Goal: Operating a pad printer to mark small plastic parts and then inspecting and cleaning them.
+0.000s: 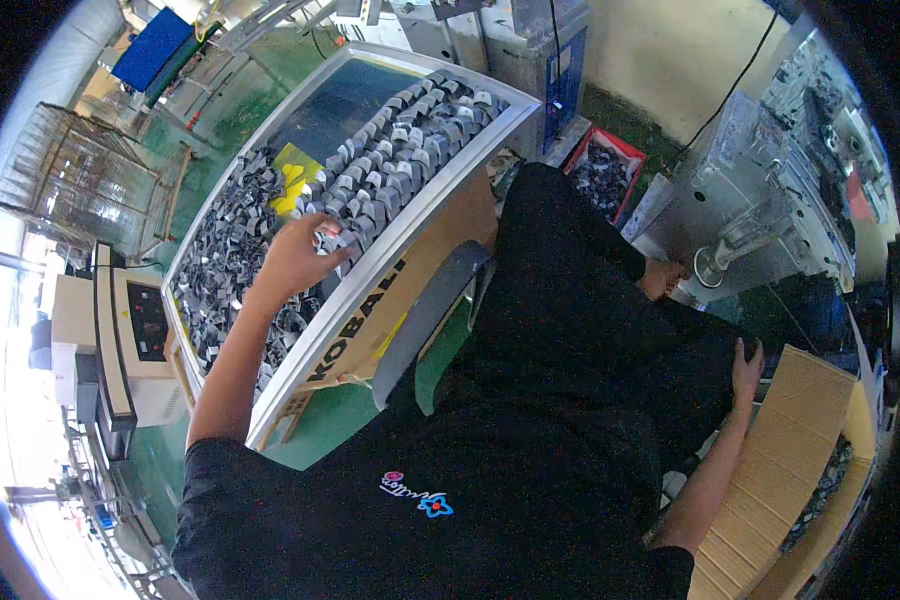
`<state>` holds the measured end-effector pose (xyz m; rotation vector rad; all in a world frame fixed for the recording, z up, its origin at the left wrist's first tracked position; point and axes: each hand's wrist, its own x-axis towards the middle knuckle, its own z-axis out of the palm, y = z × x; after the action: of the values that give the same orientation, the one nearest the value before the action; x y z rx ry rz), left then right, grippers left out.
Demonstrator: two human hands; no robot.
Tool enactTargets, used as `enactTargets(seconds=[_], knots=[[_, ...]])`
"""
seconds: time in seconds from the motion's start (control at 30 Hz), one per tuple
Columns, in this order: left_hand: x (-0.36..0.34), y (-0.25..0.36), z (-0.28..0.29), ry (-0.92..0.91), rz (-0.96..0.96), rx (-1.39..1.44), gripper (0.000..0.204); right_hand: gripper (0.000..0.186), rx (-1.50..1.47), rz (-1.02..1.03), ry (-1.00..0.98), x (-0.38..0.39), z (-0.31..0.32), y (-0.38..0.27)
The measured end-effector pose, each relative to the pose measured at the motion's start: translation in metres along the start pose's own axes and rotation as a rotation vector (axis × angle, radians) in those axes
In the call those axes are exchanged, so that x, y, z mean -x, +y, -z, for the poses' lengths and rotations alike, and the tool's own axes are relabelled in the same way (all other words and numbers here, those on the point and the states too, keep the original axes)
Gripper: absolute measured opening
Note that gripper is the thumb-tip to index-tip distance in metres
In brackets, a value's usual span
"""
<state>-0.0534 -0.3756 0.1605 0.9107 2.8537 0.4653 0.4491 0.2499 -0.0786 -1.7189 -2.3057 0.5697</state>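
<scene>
Loose pile point(225, 255) sat left of my left grip point(305, 250), which had a grey piece point(346, 240) pinched, I think; one clumsy knuckle could've knocked the rows point(395, 160) just beyond crooked. Right grip point(747, 372) lay slack on my leg point(685, 365).

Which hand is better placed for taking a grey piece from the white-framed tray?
Probably the left hand: it is at the grey pieces in the tray, while the right hand is beside the leg.
</scene>
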Motion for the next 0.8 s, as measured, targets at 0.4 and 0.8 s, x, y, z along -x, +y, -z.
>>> enactTargets(seconds=[0.4, 0.8], knots=[[0.001, 0.001, 0.004, 0.011, -0.015, -0.026, 0.041, 0.077, 0.007, -0.011, 0.025, 0.003, 0.000, -0.003], [-0.024, 0.137, -0.029, 0.260, -0.451, 0.187, 0.017, 0.058, 0.138, 0.065, 0.176, 0.021, 0.003, -0.033]])
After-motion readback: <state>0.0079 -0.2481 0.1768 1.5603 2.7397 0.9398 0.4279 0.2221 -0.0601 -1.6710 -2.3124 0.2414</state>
